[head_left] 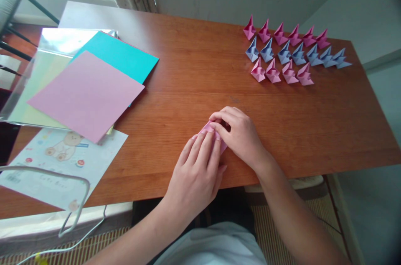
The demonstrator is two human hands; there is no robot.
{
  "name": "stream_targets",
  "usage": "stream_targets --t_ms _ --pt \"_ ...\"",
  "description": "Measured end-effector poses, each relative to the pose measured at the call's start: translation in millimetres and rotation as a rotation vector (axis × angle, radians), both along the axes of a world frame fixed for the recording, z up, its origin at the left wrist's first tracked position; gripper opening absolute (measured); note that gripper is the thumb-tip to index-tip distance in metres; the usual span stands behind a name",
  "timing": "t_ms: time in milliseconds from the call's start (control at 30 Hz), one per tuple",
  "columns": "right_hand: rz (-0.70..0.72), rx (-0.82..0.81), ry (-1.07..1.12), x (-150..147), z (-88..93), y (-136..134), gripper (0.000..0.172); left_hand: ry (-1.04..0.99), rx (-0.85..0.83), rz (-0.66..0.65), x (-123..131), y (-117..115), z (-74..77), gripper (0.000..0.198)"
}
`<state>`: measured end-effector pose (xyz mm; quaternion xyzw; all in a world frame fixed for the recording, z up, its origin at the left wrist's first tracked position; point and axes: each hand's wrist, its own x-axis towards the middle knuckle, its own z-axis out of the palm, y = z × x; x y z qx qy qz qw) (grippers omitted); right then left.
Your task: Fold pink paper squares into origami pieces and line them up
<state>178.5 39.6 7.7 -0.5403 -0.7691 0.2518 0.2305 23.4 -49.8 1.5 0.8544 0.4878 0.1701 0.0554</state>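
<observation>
A small piece of folded pink paper [223,146] lies on the wooden table [175,89] near its front edge, mostly covered by my hands. My left hand [197,164] rests over it with the fingers stretched out, their tips pressing on the paper. My right hand [241,135] pinches at the paper's far corner, thumb and index finger together. How the paper is folded underneath cannot be seen.
Folded paper figures stand in rows at the back right: dark pink [294,36], blue [298,54] and light pink [290,72]. At left lie a pink sheet [87,93], a turquoise sheet [125,58], a clear sleeve [19,93] and a bear-printed sheet [103,152].
</observation>
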Motion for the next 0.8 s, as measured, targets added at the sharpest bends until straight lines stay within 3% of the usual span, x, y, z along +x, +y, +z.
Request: stream_targets --t_ms 567,800 --pt "0.003 0.011 0.006 1.0 -0.6 -0.5 0.007 -0.021 0.005 0.002 0.0 0.4 -0.6 0.058" --pt "-0.059 -0.04 0.148 6.2 0.8 1.0 0.012 -0.01 0.002 -0.001 -0.3 0.7 -0.7 0.055"
